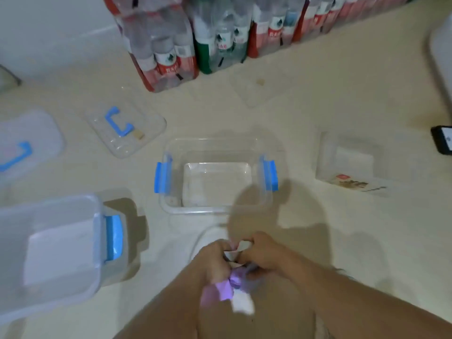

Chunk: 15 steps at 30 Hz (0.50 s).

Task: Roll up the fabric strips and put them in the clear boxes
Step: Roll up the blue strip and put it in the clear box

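Note:
Both hands meet low in the middle of the view. My left hand (215,260) and my right hand (261,253) pinch a pale fabric strip (234,289) between them; its lilac and white tail hangs below the fingers. Just beyond the hands stands a clear box (171,206) with blue side latches, lid off, nothing visible inside. A second clear box (73,201) with a blue latch stands at the near left, also without a lid. A small clear box (322,152) sits at the right.
Two clear lids with blue handles (117,121) (17,155) lie on the floor at the left. Shrink-wrapped packs of water bottles (171,45) line the back. A black phone (442,143) lies at the right edge. The floor is pale.

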Tool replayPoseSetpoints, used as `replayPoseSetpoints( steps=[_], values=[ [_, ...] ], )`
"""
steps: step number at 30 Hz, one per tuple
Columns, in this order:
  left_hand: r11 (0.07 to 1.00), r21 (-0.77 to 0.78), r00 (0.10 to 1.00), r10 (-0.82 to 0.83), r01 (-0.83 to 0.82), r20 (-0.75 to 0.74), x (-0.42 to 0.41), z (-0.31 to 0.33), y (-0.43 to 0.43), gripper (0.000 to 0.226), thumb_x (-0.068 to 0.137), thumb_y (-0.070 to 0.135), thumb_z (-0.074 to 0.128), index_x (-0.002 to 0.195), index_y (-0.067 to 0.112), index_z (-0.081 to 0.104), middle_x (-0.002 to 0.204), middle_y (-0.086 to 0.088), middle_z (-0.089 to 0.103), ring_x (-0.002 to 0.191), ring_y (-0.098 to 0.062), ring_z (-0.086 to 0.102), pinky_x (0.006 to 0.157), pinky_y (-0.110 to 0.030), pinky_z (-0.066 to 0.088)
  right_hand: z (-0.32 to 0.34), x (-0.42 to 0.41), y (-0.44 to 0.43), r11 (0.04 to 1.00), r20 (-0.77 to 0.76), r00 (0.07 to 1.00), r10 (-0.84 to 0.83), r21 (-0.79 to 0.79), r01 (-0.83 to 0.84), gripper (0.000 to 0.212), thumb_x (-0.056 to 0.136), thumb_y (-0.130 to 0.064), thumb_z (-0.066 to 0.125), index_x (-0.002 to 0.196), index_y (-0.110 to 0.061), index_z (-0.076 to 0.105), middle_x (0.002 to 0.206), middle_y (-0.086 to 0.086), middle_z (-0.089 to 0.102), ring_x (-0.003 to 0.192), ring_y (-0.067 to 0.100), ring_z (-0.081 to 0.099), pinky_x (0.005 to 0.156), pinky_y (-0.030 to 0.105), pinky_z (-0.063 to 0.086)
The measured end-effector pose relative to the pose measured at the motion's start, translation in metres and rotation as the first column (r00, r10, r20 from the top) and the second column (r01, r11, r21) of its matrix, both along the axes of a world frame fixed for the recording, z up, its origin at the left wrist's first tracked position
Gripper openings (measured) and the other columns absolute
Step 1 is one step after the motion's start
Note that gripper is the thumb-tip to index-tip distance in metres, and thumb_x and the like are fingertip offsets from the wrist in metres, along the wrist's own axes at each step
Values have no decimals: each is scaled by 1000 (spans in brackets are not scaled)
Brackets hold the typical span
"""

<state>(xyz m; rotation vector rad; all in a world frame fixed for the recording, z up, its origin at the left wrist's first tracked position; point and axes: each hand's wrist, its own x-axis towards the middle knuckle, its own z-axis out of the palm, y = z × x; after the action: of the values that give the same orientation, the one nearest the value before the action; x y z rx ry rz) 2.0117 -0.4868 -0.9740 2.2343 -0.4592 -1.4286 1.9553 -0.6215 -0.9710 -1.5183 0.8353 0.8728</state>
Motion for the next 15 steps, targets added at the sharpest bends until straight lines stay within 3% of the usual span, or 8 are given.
replayPoseSetpoints(
  steps=[3,6,9,11,13,15],
  values=[
    [998,15,988,-53,56,-146,27,61,-1,26,65,23,59,90,21,61,67,3,54,54,-13,50,44,-17,39,53,15,-21,988,15,993,118,98,-119,8,83,-8,67,87,-10,61,70,10,55,52,15,57,56,32,54],
    [998,-25,971,58,-65,-231,34,142,15,37,68,31,70,103,25,58,85,-2,63,72,-17,58,62,-24,46,137,25,-32,972,59,981,183,137,-189,15,86,-18,67,98,-9,67,73,4,63,57,13,61,52,25,54],
    [960,-213,979,156,-182,-130,48,218,27,53,55,43,78,97,12,67,90,-10,65,78,-23,57,74,-36,42,223,38,-44,988,272,962,-6,152,-37,16,88,-21,65,101,-15,71,78,0,68,62,9,62,49,20,51],
    [911,-353,978,195,-210,-79,53,279,26,53,54,41,79,97,12,70,91,-9,69,81,-23,58,76,-39,43,272,39,-51,966,413,890,-191,240,96,17,88,-18,63,103,-13,71,90,4,67,74,13,61,60,23,47],
    [841,-506,975,221,-190,2,49,337,24,53,54,38,85,101,20,70,99,-2,73,85,-17,65,83,-33,50,315,27,-57,906,467,802,-373,368,207,24,89,-13,59,110,-4,69,96,10,67,75,16,63,64,26,47],
    [742,-646,952,297,-181,74,39,375,29,47,61,27,87,104,22,69,96,1,74,79,-10,67,74,-23,55,352,5,-61,861,477,753,-453,452,231,20,93,-5,49,101,0,68,76,7,72,57,12,67,49,22,53]
  ],
)
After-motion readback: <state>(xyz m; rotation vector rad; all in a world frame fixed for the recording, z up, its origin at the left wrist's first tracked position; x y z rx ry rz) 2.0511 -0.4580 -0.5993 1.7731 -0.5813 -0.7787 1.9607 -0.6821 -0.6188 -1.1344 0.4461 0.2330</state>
